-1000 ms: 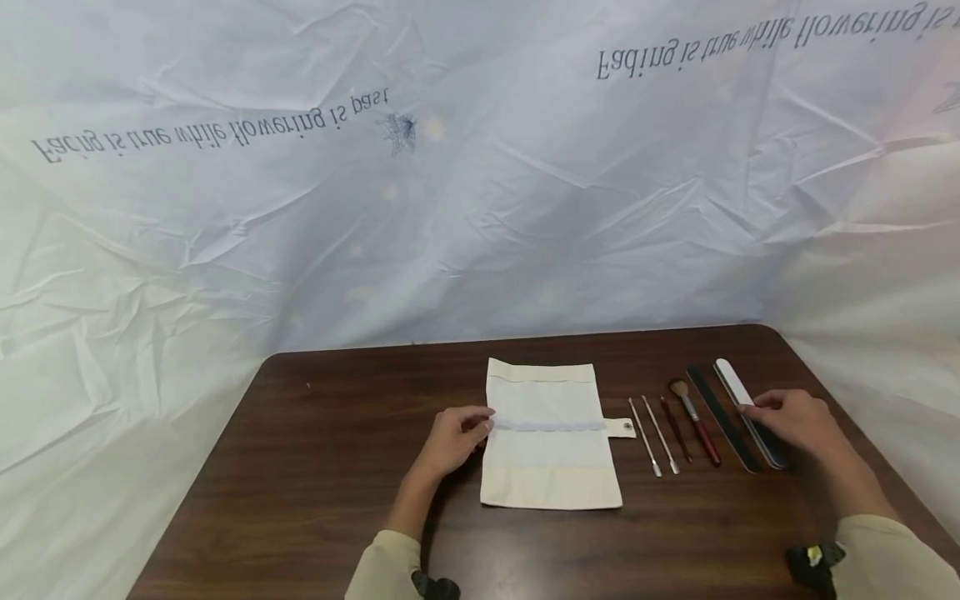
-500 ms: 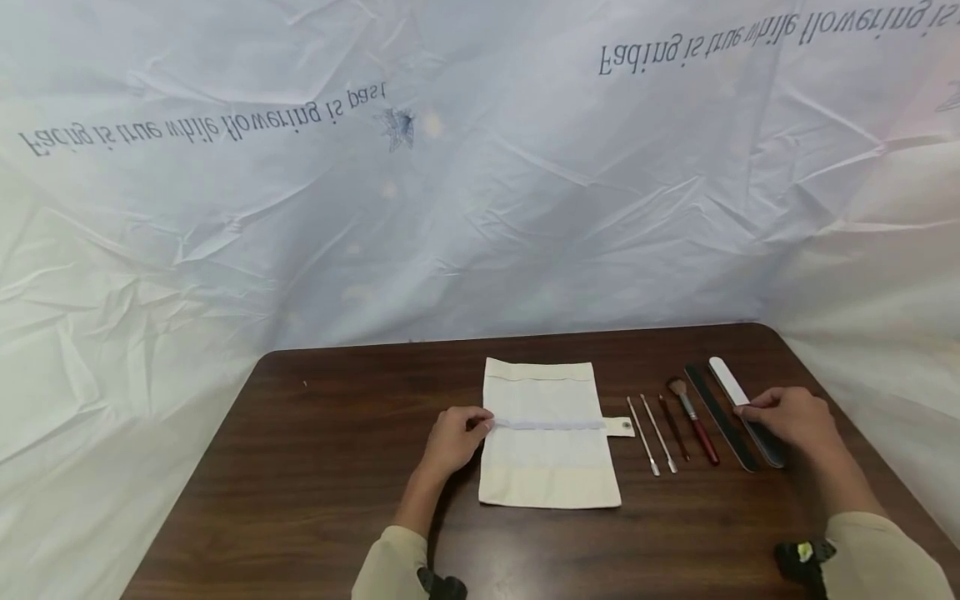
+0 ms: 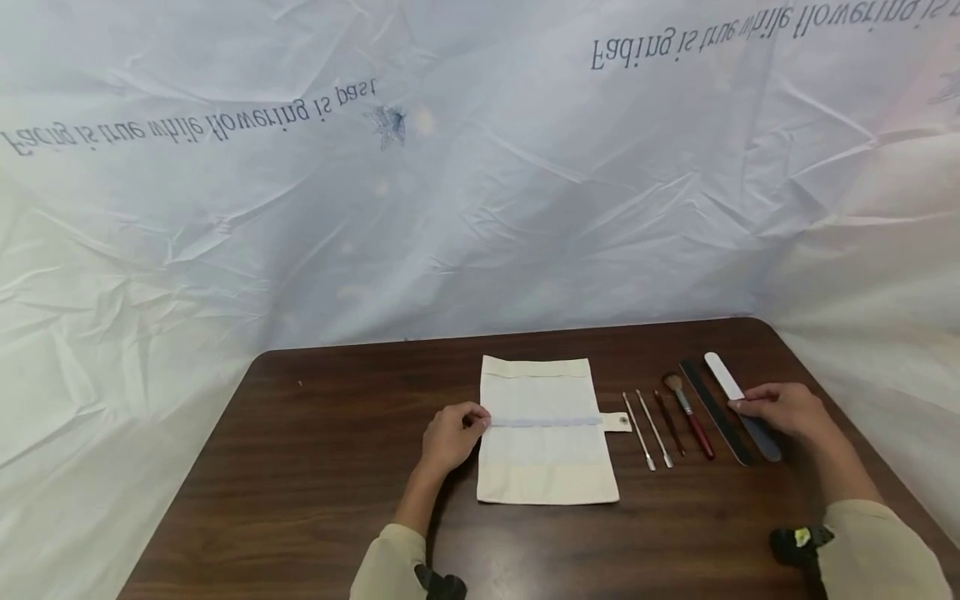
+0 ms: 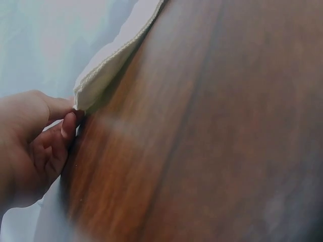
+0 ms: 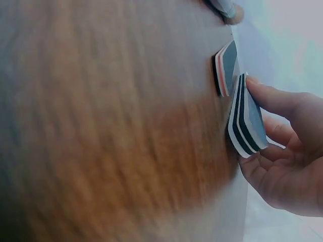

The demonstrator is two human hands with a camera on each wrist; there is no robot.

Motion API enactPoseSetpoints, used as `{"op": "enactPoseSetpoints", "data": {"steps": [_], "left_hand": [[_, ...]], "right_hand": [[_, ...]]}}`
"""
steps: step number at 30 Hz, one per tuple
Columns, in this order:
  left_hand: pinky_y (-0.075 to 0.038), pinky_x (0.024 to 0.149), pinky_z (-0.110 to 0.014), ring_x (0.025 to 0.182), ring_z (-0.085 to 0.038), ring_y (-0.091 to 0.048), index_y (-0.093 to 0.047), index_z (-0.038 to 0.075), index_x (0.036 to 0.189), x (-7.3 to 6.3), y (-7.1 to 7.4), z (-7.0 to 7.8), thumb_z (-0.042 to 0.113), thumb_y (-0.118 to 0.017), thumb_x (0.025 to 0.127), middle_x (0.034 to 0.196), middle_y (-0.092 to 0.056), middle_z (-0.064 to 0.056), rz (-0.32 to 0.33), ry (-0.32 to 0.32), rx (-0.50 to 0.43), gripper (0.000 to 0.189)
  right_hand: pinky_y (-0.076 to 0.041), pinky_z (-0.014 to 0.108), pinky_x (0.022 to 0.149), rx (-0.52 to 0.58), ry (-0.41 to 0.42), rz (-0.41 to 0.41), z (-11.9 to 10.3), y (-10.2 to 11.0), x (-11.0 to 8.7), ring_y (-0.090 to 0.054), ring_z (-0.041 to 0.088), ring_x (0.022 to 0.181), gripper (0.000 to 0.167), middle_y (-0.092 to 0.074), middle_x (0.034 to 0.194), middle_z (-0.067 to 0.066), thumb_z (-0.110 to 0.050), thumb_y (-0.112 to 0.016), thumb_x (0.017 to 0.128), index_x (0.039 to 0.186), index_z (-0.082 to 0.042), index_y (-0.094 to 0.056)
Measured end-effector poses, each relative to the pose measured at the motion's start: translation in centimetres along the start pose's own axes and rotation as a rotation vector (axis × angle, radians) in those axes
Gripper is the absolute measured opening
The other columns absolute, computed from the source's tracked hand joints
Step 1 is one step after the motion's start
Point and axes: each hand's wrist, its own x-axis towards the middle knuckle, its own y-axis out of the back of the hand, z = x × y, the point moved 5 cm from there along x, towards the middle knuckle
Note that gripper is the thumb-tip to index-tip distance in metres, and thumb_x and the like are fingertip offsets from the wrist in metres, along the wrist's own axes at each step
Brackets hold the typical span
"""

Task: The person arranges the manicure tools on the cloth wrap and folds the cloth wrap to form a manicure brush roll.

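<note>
An off-white fabric pouch lies spread out on the table, its snap tab pointing right. My left hand pinches its left edge; in the left wrist view the stitched edge rises from the wood at the fingertips. At the far right, my right hand grips a nail buffer, white on its far half and grey on its near half. The right wrist view has the thumb on the face of this layered buffer, with fingers behind. A dark nail file lies just left of it.
Between pouch and file lie a red-handled brush, a thin reddish-brown stick and two slim metal cuticle pushers. The brown table ends in front of a white printed sheet hanging around it.
My right hand has shifted slightly left with the nail buffer, which now sits a little closer to the dark file. My left hand keeps its pinch on the pouch edge.
</note>
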Motion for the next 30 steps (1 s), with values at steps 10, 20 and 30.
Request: {"op": "enactPoseSetpoints", "data": {"steps": [10,20,30], "left_hand": [[-0.045,0.074,-0.036,0.076,-0.008,-0.061,-0.076,0.021,0.096,0.2,-0.1,-0.1,0.022,-0.067,0.097,0.085,-0.073,0.006,-0.009,-0.016,0.006,0.01],[-0.045,0.073,-0.035,0.076,-0.008,-0.062,-0.077,0.021,0.095,0.0,-0.1,-0.1,0.022,-0.067,0.097,0.085,-0.073,0.006,0.003,-0.015,-0.001,0.01],[-0.045,0.073,-0.035,0.076,-0.007,-0.061,-0.076,0.022,0.094,0.1,0.0,-0.2,0.021,-0.068,0.097,0.084,-0.073,0.007,0.009,-0.022,0.008,0.009]], "right_hand": [[-0.053,0.042,0.077,0.156,0.058,0.054,-1.3,0.5,-0.1,-0.057,0.052,0.113,0.071,-0.047,0.138,0.045,-0.044,-0.056,0.102,0.135,0.018,-0.049],[-0.053,0.024,0.074,0.36,0.169,-0.002,-8.3,-1.6,0.0,-0.055,-0.01,0.084,0.072,-0.056,0.134,0.034,-0.042,-0.053,0.105,0.149,0.012,-0.038],[-0.054,0.018,0.079,0.665,0.296,-0.076,-16.5,-7.6,-0.1,-0.061,-0.009,0.086,0.057,-0.063,0.096,-0.023,-0.027,-0.06,0.104,0.143,0.012,-0.047]]}}
